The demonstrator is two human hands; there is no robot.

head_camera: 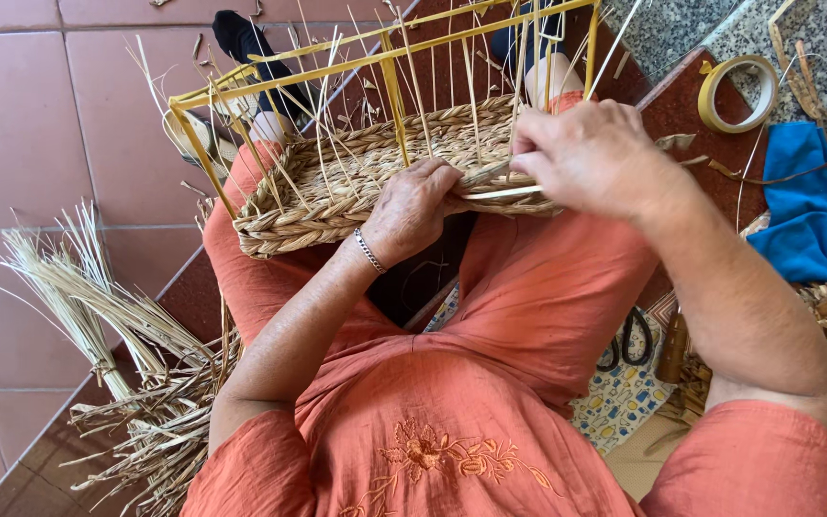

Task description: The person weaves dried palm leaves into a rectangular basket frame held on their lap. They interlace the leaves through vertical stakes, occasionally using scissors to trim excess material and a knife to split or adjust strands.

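Head view: a half-woven rush basket [356, 182] rests on the person's knees, directly ahead of both hands, its long axis running left to right. The left hand [412, 213] presses closed fingers against its near rim. The right hand [581, 153], just beside, pinches a pale strand [502, 192] lying along that rim.

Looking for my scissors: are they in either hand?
No, the scissors lie beside the right knee; both hands work the woven basket.
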